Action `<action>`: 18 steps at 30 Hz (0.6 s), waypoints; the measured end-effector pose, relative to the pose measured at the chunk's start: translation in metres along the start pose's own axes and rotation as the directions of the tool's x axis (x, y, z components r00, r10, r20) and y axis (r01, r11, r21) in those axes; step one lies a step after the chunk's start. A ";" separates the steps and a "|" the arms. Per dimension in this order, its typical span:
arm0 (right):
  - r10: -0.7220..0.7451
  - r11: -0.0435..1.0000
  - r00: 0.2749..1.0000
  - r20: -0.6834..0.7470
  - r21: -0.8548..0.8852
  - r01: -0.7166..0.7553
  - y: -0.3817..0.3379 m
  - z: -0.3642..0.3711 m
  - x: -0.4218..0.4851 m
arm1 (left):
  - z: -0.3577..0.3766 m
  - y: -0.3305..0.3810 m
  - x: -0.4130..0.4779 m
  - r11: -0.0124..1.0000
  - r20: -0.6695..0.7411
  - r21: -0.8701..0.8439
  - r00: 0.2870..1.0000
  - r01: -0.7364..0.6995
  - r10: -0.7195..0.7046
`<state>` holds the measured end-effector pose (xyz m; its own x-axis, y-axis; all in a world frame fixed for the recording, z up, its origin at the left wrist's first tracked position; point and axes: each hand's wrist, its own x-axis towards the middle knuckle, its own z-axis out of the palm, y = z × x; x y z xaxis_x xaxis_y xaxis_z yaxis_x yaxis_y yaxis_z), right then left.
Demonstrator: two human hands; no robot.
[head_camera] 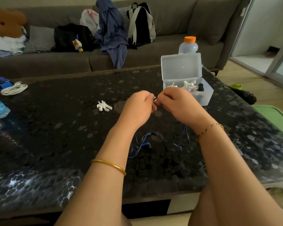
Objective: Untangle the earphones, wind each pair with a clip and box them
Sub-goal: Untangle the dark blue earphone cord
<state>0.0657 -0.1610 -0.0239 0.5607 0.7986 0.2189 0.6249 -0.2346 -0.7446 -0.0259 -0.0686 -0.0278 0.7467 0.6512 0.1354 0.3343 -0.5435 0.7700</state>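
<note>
Your left hand point(138, 105) and your right hand point(175, 101) close together above the dark table point(55, 128), both pinching one small dark end of the blue earphones point(147, 144), cable hanging down onto the table between your forearms, white clip point(104, 106) lying left of the hands, open clear box point(204, 98) just behind your right hand.

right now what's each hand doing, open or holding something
Left hand: fingers curled, pinching a dark bit of the blue earphones.
Right hand: fingers curled, pinching the same earphones right beside it.
</note>
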 end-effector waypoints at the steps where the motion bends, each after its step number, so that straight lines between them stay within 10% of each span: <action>1: -0.018 0.997 0.999 -0.052 -0.074 0.014 0.003 0.001 0.001 | 0.000 0.003 0.000 0.999 0.036 -0.026 0.999 0.031 -0.030; 6: -0.009 0.997 0.986 -0.165 -0.082 -0.005 0.012 0.002 0.006 | -0.006 0.009 -0.003 0.889 0.224 -0.370 0.955 0.269 -0.196; 12: 0.128 0.980 0.984 0.124 0.139 -0.145 0.008 0.005 0.000 | -0.021 0.006 -0.002 0.159 0.342 -0.906 0.900 0.392 -0.269; 15: 0.153 0.972 0.951 0.269 0.133 -0.194 0.003 0.008 -0.003 | -0.020 0.003 0.000 0.210 0.189 -0.939 0.919 0.272 -0.346; 18: 0.160 0.964 0.917 0.366 0.143 -0.225 -0.001 0.006 -0.005 | -0.017 0.001 0.002 0.550 -0.058 -0.811 0.908 0.199 -0.415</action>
<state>0.0591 -0.1615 -0.0283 0.4149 0.8976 -0.1492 0.3986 -0.3267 -0.8570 -0.0342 -0.0588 -0.0161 0.5058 0.8476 -0.1602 -0.1336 0.2605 0.9562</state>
